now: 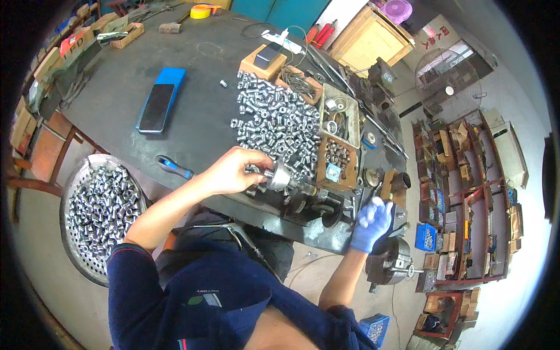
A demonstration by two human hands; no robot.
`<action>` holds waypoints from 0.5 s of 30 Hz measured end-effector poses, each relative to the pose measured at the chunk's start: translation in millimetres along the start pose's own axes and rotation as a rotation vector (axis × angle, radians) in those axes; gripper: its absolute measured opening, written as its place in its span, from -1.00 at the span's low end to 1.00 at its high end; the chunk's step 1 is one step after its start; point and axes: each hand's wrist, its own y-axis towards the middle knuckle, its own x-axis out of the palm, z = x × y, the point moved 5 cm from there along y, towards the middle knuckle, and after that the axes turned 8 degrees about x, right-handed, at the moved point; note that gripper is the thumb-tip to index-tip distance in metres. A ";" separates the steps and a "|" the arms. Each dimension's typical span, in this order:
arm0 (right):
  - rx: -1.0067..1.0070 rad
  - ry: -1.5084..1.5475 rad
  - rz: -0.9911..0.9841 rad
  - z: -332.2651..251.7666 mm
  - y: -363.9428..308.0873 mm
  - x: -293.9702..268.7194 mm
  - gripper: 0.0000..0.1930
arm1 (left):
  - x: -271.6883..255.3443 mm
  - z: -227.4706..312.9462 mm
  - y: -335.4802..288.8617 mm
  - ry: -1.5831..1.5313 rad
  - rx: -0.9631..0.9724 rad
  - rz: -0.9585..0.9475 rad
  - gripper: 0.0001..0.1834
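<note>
My left hand (236,170) is bare and closed, its thumb and fingertips pinching a small shiny metal fitting (254,169). That fitting is up against the front of a round metal spindle head (279,176) on a bench-mounted machine (318,205). My right hand (372,224) wears a pale blue-white glove and is at the machine's right end, near a dark round chuck (389,259). Its fingers look curled, and whatever they grip is hidden. Just beyond the left hand spreads a large pile of similar metal fittings (280,114) on the dark workbench (201,108).
A perforated metal basin (65,216) full of fittings stands at the left. On the bench lie a phone (157,108) on a blue box, a blue-handled screwdriver (175,167), a wooden box of small parts (322,175) and a parts tray (353,125). Shelving (466,204) is at the right.
</note>
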 end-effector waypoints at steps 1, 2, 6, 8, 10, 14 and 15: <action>0.058 0.099 -0.117 0.5 15.1 2.9 -0.52 | 2.3 -6.3 -4.0 -0.085 -0.073 0.036 -0.75; 0.116 0.197 -0.235 4.2 30.8 1.2 -0.52 | 3.6 -11.8 -6.8 -0.169 -0.147 0.072 -0.74; 0.231 0.441 -0.187 35.3 81.4 -41.0 -0.55 | 6.8 -16.6 -5.6 -0.192 -0.176 0.067 -0.73; 0.285 0.378 -0.121 54.3 82.8 -40.5 -0.57 | 7.8 -24.5 -7.9 -0.345 -0.245 0.096 -0.74; 0.237 0.097 -0.011 70.2 81.4 -60.4 -0.56 | 8.9 -24.7 -7.4 -0.425 -0.248 0.087 -0.74; 0.150 -0.065 0.274 97.3 58.6 -100.6 -0.60 | 10.8 -25.0 -3.8 -0.414 -0.170 0.080 -0.74; 0.240 0.036 0.255 104.3 45.0 -87.3 -0.70 | 10.2 -27.8 -5.7 -0.418 -0.166 0.090 -0.75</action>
